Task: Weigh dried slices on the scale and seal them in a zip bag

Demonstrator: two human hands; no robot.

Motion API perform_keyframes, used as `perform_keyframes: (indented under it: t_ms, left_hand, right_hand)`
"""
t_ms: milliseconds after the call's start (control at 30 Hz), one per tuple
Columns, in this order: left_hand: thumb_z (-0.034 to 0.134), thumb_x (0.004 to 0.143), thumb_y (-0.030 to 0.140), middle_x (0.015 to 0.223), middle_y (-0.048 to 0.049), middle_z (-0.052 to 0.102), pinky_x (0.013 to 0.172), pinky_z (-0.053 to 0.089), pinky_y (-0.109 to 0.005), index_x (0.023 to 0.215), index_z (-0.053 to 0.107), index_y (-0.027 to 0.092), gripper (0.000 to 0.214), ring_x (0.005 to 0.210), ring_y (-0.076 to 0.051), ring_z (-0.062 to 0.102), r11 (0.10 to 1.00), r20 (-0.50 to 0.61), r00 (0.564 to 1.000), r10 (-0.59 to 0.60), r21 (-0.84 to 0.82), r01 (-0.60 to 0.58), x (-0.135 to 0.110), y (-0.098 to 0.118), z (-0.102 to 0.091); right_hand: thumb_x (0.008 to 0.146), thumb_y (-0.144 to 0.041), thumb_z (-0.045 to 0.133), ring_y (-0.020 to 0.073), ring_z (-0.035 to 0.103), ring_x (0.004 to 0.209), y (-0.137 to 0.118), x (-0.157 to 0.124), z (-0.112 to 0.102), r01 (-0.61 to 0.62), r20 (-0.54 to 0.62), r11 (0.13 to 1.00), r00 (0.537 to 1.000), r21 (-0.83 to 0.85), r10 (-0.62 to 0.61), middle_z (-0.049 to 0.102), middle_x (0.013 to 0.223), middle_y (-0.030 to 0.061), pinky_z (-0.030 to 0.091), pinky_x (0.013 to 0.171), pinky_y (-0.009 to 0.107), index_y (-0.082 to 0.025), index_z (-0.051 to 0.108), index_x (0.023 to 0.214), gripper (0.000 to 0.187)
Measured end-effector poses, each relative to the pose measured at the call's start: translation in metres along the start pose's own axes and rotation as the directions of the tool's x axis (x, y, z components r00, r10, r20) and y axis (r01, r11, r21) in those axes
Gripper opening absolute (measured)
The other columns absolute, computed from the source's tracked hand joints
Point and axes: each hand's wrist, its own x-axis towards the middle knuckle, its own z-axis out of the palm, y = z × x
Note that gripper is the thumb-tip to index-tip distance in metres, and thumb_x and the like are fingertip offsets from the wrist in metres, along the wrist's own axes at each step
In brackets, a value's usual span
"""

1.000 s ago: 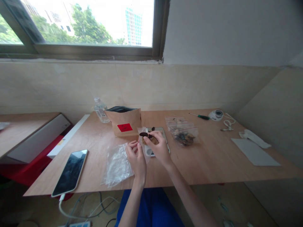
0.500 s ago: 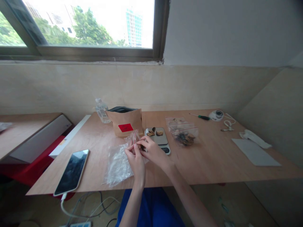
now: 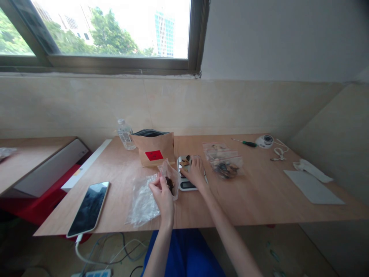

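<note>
My left hand [image 3: 163,194] pinches the edge of a small clear zip bag [image 3: 175,177] that has dark, dried slices in it. My right hand [image 3: 196,172] is over a small digital kitchen scale [image 3: 188,186], thumb apart from the fingers, which reach down to its plate. Brown dried slices [image 3: 183,163] lie on the plate beside the fingers; what is under the palm is hidden. A stack of empty clear plastic bags [image 3: 142,204] lies flat under and left of my left hand.
An open brown paper pouch [image 3: 154,148] stands behind the bags, next to a water bottle [image 3: 126,134]. Filled zip bags [image 3: 226,167] lie right of the scale. Further right are a screwdriver [image 3: 248,144], a white camera [image 3: 264,141] and a white sheet [image 3: 314,188]. A charging phone [image 3: 89,207] is at left.
My right hand has left the small bag and moved right onto the scale. My left hand keeps hold of the bag, whose mouth now stands wider.
</note>
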Motion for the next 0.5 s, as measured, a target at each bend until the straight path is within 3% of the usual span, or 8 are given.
perform_keyframes:
  t_ms: [200,400,500]
  left_hand:
    - [0.052,0.084,0.041,0.083,-0.0032,0.059,0.081,0.047,-0.034,0.085,0.046,0.021,0.021,0.086,-0.017,0.061,1.0,0.0,1.0,-0.022,-0.014,0.022,0.001,0.0,-0.001]
    - [0.053,0.083,0.043,0.084,-0.0028,0.058,0.079,0.048,-0.035,0.086,0.046,0.02,0.024,0.086,-0.017,0.061,0.997,0.027,0.998,-0.065,-0.031,0.066,0.001,-0.001,-0.001]
    - [0.053,0.084,0.042,0.086,-0.0035,0.058,0.081,0.048,-0.036,0.086,0.046,0.02,0.023,0.089,-0.018,0.061,0.994,0.052,0.994,-0.099,-0.034,0.101,-0.001,0.002,0.001]
  right_hand:
    - [0.078,-0.044,0.058,0.0333,0.048,0.114,0.013,0.0,0.004,0.016,0.033,1.0,0.999,0.012,-0.016,0.054,0.118,0.0234,0.04,0.093,0.049,-0.007,0.042,0.126,0.063]
    - [0.083,-0.028,0.051,0.0254,0.056,0.101,0.033,-0.004,-0.008,0.025,0.007,0.982,1.0,0.188,-0.026,0.059,0.107,0.0147,0.046,0.088,0.042,-0.013,0.05,0.118,0.038]
    - [0.084,-0.026,0.049,0.0235,0.058,0.097,0.036,-0.005,-0.017,0.039,0.02,0.979,0.999,0.2,-0.044,0.059,0.102,0.0112,0.047,0.086,0.039,-0.017,0.056,0.109,0.027]
